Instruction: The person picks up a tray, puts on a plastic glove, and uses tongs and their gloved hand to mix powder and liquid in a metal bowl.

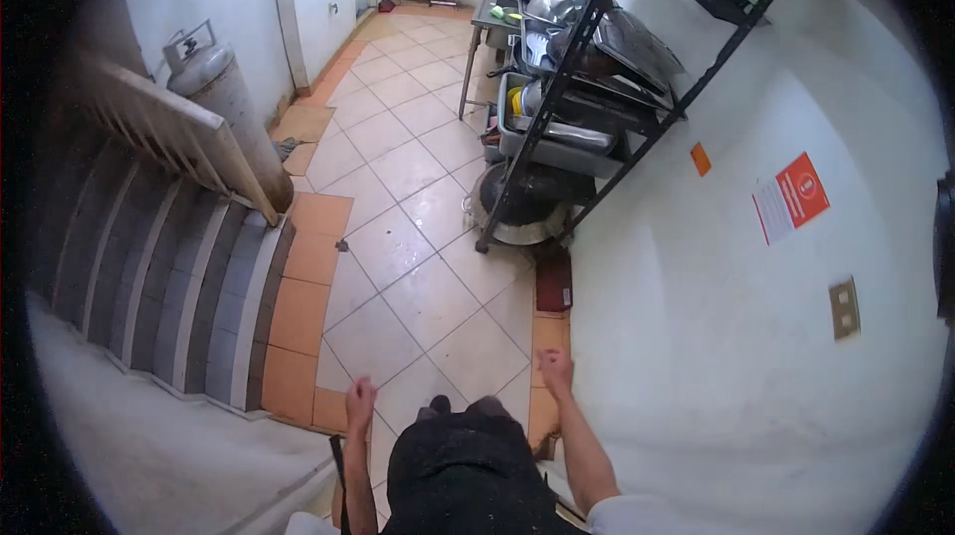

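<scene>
Dark red, one box-like object (554,284) sits just ahead of the right hand (555,368); both hands, the left hand (360,398) too, look loosely curled, how tightly I cannot tell. One black rack (594,18) and one gas cylinder (234,107) flank pale floor tiles (388,247).

A kitchen area, judging by the rack (551,104) of cookware (557,6) and gas cylinder (241,107)

Cream tiles (400,247), orange border (311,222), black rack (570,63)
</scene>
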`<state>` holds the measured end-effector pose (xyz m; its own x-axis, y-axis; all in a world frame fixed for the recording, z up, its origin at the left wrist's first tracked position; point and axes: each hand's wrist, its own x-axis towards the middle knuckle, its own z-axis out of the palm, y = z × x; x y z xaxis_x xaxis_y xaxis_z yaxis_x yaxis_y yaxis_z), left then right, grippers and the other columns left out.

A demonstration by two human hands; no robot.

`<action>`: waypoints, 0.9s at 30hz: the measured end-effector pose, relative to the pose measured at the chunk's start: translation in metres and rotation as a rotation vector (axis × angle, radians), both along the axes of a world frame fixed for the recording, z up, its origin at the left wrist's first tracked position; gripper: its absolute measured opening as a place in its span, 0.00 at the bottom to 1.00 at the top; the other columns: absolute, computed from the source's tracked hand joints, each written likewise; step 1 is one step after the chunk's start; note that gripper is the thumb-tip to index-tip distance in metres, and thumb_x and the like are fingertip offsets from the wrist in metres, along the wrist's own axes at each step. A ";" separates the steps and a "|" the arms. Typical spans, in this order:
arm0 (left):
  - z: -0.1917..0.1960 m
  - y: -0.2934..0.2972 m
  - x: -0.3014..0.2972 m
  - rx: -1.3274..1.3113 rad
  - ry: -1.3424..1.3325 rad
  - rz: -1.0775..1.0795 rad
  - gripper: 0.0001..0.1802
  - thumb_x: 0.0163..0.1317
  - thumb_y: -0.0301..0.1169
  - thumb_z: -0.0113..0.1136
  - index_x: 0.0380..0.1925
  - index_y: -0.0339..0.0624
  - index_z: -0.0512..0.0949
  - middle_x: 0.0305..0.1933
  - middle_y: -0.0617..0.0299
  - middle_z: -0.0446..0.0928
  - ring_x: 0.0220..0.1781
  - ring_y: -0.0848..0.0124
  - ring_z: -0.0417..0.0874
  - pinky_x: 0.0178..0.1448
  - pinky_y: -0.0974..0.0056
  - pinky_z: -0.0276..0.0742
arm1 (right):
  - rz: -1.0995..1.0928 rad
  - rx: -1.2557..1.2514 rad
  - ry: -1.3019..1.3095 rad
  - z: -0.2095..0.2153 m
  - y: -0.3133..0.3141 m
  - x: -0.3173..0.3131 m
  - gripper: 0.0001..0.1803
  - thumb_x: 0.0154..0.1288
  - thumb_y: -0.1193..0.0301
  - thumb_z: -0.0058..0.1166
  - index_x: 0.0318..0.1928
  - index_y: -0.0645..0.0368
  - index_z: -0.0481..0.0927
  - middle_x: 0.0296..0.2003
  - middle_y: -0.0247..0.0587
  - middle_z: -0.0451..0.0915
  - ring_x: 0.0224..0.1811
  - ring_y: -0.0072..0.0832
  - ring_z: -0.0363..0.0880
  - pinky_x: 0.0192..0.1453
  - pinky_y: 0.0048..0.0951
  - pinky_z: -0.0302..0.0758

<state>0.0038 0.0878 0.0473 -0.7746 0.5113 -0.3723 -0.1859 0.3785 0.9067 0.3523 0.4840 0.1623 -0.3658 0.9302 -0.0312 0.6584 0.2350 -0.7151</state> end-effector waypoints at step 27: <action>0.063 0.388 0.017 -0.131 -0.137 0.368 0.17 0.79 0.37 0.52 0.62 0.44 0.79 0.43 0.62 0.84 0.42 0.73 0.85 0.43 0.68 0.80 | 0.385 0.954 -0.317 0.205 0.573 -0.189 0.12 0.70 0.60 0.66 0.43 0.55 0.86 0.40 0.44 0.85 0.35 0.42 0.86 0.40 0.43 0.84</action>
<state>0.0207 0.4758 0.1106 -0.8358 0.1508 -0.5280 -0.4457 0.3753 0.8127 0.1633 1.0566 0.3668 -0.7421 0.4447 0.5015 0.5440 0.8367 0.0631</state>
